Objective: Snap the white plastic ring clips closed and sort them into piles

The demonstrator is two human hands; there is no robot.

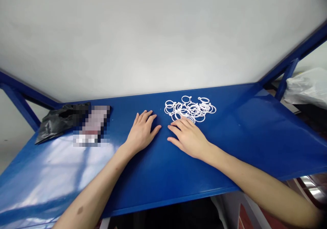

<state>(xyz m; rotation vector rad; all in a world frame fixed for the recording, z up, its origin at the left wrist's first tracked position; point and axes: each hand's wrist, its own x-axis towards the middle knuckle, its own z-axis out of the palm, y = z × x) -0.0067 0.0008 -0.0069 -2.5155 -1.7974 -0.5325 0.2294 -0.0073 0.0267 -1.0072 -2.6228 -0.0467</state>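
Observation:
A loose pile of white rings with small eyelets (195, 109), like curtain rings, lies toward the back of the blue table (158, 174). My left hand (141, 130) rests flat on the tabletop to the left of the pile, fingers spread and holding nothing. At the pile's near edge is my right hand (189, 137), palm down with its fingers apart. Its fingertips reach the closest rings and cover part of them; I cannot tell whether they touch.
On the left of the table lie a black plastic bag (60, 120) and a pixelated flat item (94, 121). Blue frame bars (286, 80) rise at both ends, and a pale wall (158, 41) stands behind. A clear plastic bag (308, 87) sits beyond the right end.

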